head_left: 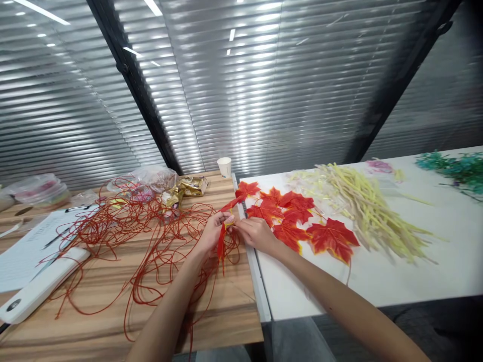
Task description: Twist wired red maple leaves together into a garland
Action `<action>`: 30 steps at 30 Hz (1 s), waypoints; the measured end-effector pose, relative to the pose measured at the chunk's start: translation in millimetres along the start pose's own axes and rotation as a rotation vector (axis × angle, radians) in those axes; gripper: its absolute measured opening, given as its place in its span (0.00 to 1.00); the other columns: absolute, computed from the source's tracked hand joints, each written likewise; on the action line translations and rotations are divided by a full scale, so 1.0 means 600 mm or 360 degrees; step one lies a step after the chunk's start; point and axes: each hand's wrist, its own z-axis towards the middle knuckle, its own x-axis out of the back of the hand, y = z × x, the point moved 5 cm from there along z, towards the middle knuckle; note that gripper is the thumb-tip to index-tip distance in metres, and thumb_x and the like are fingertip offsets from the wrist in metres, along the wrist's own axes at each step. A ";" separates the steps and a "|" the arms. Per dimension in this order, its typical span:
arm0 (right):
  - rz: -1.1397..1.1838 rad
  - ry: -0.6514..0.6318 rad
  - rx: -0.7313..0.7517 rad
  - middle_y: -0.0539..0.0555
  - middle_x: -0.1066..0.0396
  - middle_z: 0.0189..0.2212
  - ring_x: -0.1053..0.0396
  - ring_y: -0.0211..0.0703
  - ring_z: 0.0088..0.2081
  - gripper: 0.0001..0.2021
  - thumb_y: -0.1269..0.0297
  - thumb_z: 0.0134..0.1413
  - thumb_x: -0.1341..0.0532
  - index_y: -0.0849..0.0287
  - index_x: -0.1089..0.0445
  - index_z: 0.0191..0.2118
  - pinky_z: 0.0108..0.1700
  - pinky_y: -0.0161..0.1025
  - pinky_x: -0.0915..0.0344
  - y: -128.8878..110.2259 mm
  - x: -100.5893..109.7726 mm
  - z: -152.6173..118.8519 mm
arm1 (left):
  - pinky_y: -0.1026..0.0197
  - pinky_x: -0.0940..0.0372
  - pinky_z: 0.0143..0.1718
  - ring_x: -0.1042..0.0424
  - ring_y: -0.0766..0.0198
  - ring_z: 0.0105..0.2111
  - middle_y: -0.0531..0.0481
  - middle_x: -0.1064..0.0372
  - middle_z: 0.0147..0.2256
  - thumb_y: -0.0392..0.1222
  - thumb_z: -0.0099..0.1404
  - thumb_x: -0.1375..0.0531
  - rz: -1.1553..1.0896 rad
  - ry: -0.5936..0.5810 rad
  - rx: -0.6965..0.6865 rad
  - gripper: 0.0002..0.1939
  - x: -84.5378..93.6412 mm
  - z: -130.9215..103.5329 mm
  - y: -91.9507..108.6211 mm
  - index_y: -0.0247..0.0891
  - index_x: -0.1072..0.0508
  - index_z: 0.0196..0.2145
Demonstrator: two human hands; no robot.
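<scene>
My left hand (213, 229) is closed on a red artificial maple leaf (221, 241) with yellow edges, which hangs folded below the fingers. My right hand (256, 232) meets it at the leaf's base, with thumb and fingers pinched together; what lies between them is too small to make out. Both hands are above the seam between the wooden table and the white table. Red cord (151, 271) lies in a loose tangle under and left of my hands. Several more red maple leaves (334, 239) are spread on the white table by my right hand.
A paper cup (224, 167) stands behind my hands, near gold foil packets (193, 186). Papers on a clipboard (33, 246) and a white device (45, 286) lie at left. Yellow strips (372, 206) and green artificial foliage (458, 171) are on the white table (377, 286).
</scene>
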 end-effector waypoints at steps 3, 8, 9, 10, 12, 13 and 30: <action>0.0014 -0.0007 -0.0002 0.50 0.33 0.22 0.40 0.32 0.23 0.11 0.68 0.59 0.51 0.62 0.33 0.32 0.28 0.32 0.49 0.001 -0.002 -0.001 | 0.70 0.45 0.23 0.41 0.75 0.21 0.52 0.36 0.25 0.49 0.46 0.36 0.0033 -0.0012 -0.0006 0.19 -0.002 0.000 0.002 0.31 0.34 0.29; 0.0021 -0.0011 -0.0004 0.51 0.33 0.23 0.40 0.33 0.23 0.11 0.69 0.59 0.52 0.62 0.33 0.31 0.27 0.32 0.49 0.003 -0.005 -0.002 | 0.70 0.45 0.23 0.40 0.74 0.23 0.53 0.37 0.25 0.49 0.46 0.36 0.0072 -0.0001 -0.0063 0.18 -0.002 0.002 0.005 0.32 0.34 0.28; 0.0018 -0.0011 -0.0003 0.50 0.33 0.22 0.40 0.33 0.23 0.11 0.69 0.59 0.52 0.62 0.33 0.31 0.27 0.32 0.49 0.003 -0.005 -0.002 | 0.69 0.45 0.23 0.39 0.73 0.23 0.53 0.37 0.25 0.49 0.45 0.36 0.0077 0.0000 -0.0063 0.18 -0.001 0.002 0.005 0.32 0.34 0.27; 0.0016 -0.0009 -0.0001 0.50 0.33 0.23 0.40 0.33 0.23 0.11 0.69 0.59 0.52 0.62 0.33 0.31 0.27 0.32 0.49 0.003 -0.005 -0.002 | 0.69 0.45 0.24 0.39 0.73 0.23 0.53 0.37 0.25 0.49 0.45 0.35 0.0081 0.0007 -0.0064 0.19 0.000 0.003 0.004 0.32 0.35 0.27; 0.0020 -0.0001 0.0007 0.50 0.32 0.23 0.39 0.33 0.24 0.11 0.70 0.58 0.51 0.62 0.33 0.32 0.27 0.32 0.48 0.003 -0.004 -0.002 | 0.69 0.44 0.24 0.38 0.72 0.24 0.52 0.37 0.25 0.49 0.45 0.35 0.0087 0.0025 -0.0073 0.19 0.002 0.004 0.004 0.32 0.35 0.27; 0.0023 0.0005 0.0011 0.51 0.32 0.24 0.39 0.33 0.24 0.10 0.70 0.58 0.51 0.62 0.33 0.32 0.28 0.32 0.48 0.003 -0.003 -0.002 | 0.69 0.44 0.24 0.38 0.72 0.24 0.52 0.37 0.26 0.49 0.45 0.35 0.0090 0.0024 -0.0075 0.19 0.002 0.004 0.003 0.32 0.34 0.28; 0.0125 -0.0056 -0.0065 0.51 0.30 0.27 0.36 0.33 0.26 0.09 0.68 0.58 0.50 0.61 0.33 0.35 0.29 0.31 0.47 0.005 -0.010 -0.005 | 0.69 0.42 0.27 0.38 0.72 0.24 0.52 0.34 0.26 0.48 0.46 0.36 0.0228 0.0113 -0.0135 0.17 0.010 0.002 0.004 0.31 0.31 0.27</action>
